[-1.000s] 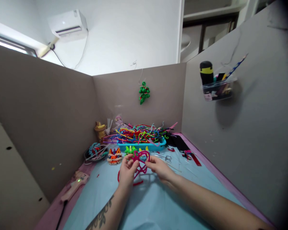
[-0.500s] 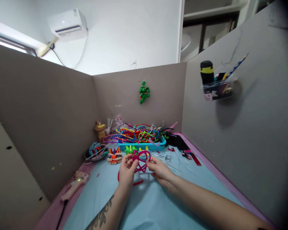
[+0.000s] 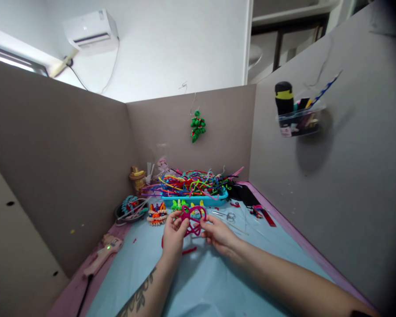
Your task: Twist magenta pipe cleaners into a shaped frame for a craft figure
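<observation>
A magenta pipe cleaner (image 3: 198, 207), bent into several loops, is held up over the blue cloth between my two hands. My left hand (image 3: 175, 231) pinches its left side between thumb and fingers. On the right side, the thumb and index finger of my right hand (image 3: 218, 231) close on a loop, the other fingers curled below. A red pipe cleaner (image 3: 189, 251) lies partly hidden behind my left hand and wrist. Just beyond the loops stand small green and yellow figures, partly covered. An orange and cream figure (image 3: 157, 215) sits left of them.
A blue tray (image 3: 194, 201) heaped with coloured pipe cleaners stands at the back. Scissors (image 3: 230, 216) and a red strip (image 3: 269, 218) lie to the right. A dark bowl (image 3: 132, 215) and a pink glue gun (image 3: 104, 255) are left. Grey panels enclose three sides.
The fingers of my right hand have shifted slightly on the loop, and the lower loops have tilted a little. Both hands keep their hold.
</observation>
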Action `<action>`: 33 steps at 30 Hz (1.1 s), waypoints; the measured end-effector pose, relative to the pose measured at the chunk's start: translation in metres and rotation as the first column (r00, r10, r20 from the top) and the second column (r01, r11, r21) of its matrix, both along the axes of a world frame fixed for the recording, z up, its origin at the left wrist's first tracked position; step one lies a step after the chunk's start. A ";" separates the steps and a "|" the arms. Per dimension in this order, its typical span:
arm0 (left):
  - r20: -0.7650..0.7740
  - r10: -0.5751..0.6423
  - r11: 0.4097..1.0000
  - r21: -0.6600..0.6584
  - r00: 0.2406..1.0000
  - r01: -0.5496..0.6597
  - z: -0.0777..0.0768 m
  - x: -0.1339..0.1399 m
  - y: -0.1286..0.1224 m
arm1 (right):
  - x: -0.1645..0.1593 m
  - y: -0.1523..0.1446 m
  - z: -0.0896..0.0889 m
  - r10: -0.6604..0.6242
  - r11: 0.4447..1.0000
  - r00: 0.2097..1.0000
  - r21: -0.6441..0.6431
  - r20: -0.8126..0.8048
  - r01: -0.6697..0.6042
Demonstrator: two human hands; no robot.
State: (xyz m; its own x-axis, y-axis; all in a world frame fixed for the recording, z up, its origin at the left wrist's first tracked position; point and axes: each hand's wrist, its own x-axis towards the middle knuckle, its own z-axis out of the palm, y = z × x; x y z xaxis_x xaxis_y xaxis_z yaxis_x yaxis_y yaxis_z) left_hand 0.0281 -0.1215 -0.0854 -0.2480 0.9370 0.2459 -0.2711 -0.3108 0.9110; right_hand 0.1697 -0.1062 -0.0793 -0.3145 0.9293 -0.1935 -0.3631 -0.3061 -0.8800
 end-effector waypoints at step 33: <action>-0.138 -0.029 0.996 0.082 0.990 0.040 -0.003 0.006 -0.003 | 0.011 0.012 0.011 -0.175 0.984 0.955 -0.073 -0.239 0.162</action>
